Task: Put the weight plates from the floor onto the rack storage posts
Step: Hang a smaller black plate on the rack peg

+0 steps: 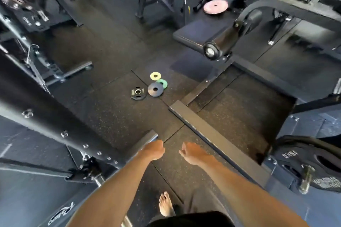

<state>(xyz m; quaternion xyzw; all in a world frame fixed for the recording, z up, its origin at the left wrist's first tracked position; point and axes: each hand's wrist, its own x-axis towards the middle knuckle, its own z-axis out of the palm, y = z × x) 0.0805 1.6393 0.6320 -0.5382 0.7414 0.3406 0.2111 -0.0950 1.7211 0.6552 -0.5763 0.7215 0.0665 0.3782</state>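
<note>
While left hand (155, 150) and right hand (191, 153) hang loose, seemingly empty, the plates (155, 89) lie farther off: step in, stoop, grip.

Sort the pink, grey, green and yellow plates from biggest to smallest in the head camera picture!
1. pink plate, biggest, even lying farther away.
2. grey plate.
3. green plate and yellow plate: they look about alike, and the grey plate covers part of the green one, so I won't rank them.

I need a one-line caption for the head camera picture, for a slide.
Empty left hand and right hand extend over the gym floor toward four small weight plates lying ahead.
</note>
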